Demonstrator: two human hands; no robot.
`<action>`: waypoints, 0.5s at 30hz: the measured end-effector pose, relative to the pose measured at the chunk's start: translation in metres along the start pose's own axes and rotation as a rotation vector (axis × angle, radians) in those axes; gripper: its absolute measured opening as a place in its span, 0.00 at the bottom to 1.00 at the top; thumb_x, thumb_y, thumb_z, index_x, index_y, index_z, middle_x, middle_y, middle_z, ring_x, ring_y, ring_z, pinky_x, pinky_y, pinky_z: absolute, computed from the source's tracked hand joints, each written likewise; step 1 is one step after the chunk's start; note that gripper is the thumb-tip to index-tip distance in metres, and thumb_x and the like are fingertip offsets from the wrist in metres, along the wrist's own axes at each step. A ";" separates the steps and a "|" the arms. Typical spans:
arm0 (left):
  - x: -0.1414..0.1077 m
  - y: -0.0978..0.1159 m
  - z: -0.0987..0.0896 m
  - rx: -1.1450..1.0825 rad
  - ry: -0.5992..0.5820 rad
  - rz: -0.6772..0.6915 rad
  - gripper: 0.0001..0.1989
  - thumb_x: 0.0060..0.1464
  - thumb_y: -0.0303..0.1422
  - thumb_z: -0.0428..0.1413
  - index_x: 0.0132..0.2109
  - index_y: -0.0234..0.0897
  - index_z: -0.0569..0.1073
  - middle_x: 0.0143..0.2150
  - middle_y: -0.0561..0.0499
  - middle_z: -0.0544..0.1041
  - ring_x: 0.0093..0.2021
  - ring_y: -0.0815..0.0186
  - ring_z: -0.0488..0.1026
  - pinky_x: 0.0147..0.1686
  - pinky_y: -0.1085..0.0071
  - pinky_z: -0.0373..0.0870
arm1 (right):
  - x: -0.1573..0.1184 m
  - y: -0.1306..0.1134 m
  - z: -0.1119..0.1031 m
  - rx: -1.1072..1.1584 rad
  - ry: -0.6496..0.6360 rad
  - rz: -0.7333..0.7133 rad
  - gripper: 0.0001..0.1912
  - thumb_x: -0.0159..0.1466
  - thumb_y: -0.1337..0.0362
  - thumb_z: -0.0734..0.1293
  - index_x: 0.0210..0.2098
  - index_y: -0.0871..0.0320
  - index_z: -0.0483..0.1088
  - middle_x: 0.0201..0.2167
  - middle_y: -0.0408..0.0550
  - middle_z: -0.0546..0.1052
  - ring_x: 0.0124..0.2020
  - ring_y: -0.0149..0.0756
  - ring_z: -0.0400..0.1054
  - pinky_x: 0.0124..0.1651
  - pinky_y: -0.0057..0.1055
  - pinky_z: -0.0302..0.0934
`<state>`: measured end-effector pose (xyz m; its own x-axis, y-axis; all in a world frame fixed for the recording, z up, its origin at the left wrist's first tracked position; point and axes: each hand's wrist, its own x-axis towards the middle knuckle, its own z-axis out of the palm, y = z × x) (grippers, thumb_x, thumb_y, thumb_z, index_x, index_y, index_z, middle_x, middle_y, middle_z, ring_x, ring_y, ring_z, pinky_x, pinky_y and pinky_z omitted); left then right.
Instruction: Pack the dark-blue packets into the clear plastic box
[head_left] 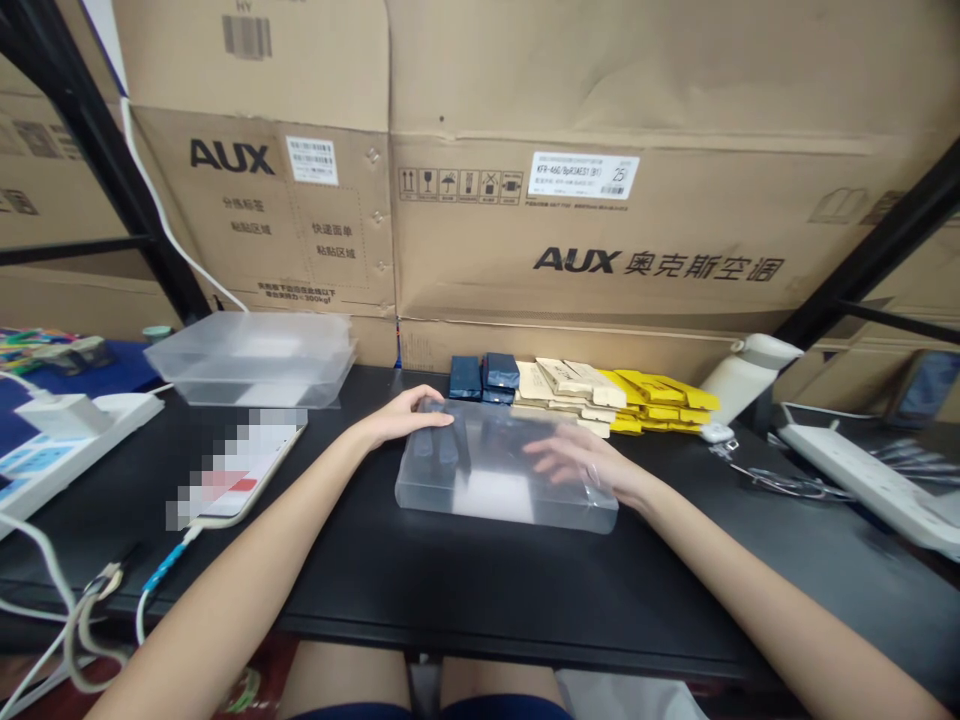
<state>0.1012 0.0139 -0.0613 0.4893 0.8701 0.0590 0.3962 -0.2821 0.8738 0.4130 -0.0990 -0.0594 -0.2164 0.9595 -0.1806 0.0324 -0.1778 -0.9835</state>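
A clear plastic box (495, 497) rests on the black table in front of me. My left hand (405, 415) grips its back left corner, thumb and fingers closed around the edge. Two dark narrow shapes (436, 442) show at the box's left end; whether they are packets or reflections, I cannot tell. My right hand (574, 460) is at the right end, slightly blurred, with fingers stretched out and apart. They show through the plastic, so I cannot tell whether they are inside or behind it. Dark blue packets (484, 375), cream packets (566, 385) and yellow packets (660, 395) lie stacked behind the box.
Stacked clear trays (251, 365) stand at the back left, near a phone (240, 480) on a charging cable. Power strips lie left (75, 440) and right (874, 475). A white bottle (750, 375) leans at the back right. Cardboard (637, 120) lines the back.
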 end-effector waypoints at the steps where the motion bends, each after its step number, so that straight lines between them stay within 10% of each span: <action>1: 0.000 0.000 0.000 0.001 0.002 0.001 0.25 0.41 0.50 0.64 0.44 0.40 0.73 0.36 0.54 0.69 0.38 0.63 0.66 0.37 0.71 0.61 | 0.001 0.001 0.000 -0.014 0.018 -0.011 0.11 0.62 0.60 0.71 0.39 0.59 0.69 0.47 0.55 0.79 0.35 0.33 0.77 0.34 0.28 0.73; 15: 0.000 0.002 0.001 0.017 0.011 -0.002 0.24 0.42 0.49 0.64 0.43 0.41 0.74 0.38 0.53 0.71 0.40 0.62 0.66 0.38 0.70 0.62 | 0.007 0.008 -0.004 -0.052 0.024 0.009 0.16 0.56 0.55 0.75 0.27 0.61 0.70 0.25 0.48 0.80 0.23 0.29 0.74 0.29 0.25 0.71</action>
<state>0.1024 0.0127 -0.0603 0.4803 0.8749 0.0626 0.4101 -0.2871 0.8656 0.4160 -0.0930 -0.0682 -0.1921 0.9630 -0.1888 0.0851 -0.1753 -0.9808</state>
